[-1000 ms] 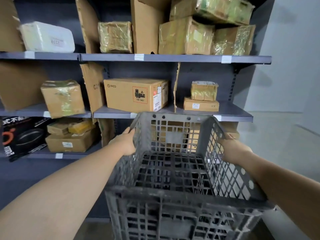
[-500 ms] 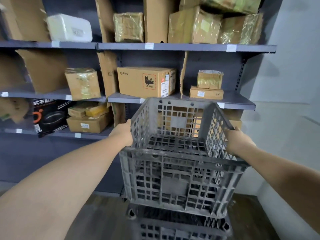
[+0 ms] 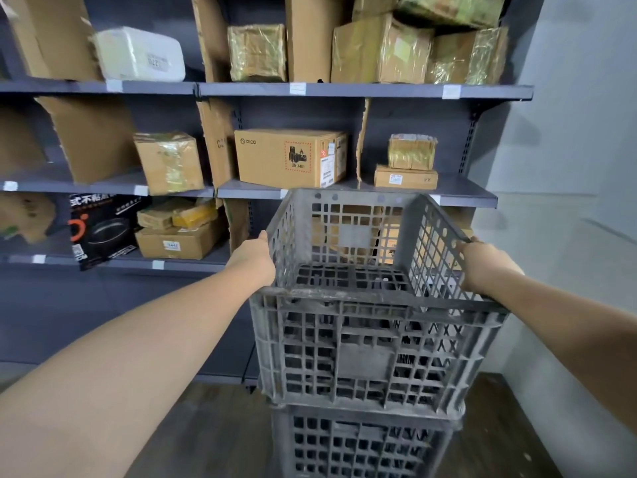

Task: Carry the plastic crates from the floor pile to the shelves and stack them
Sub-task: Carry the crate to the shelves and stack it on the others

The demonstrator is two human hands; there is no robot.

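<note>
I hold a grey lattice plastic crate (image 3: 365,353) in front of the dark shelves (image 3: 344,89). My left hand (image 3: 253,257) grips its left wall near the rim. On the opposite side my right hand (image 3: 482,263) grips the right wall. The crate's base sits on or just above a second grey crate (image 3: 362,443) standing on the floor; whether they touch I cannot tell. The held crate is empty and upright.
Cardboard boxes fill the shelves, among them a PICO carton (image 3: 289,157) right behind the crate and two small boxes (image 3: 406,167) to its right. A black pan box (image 3: 103,229) leans at lower left. A pale wall (image 3: 568,167) closes the right side. Wooden floor (image 3: 206,426) lies below.
The crate has come down and away from me, from chest height onto the top of the lower crate. Both hands kept their grip on its side walls.
</note>
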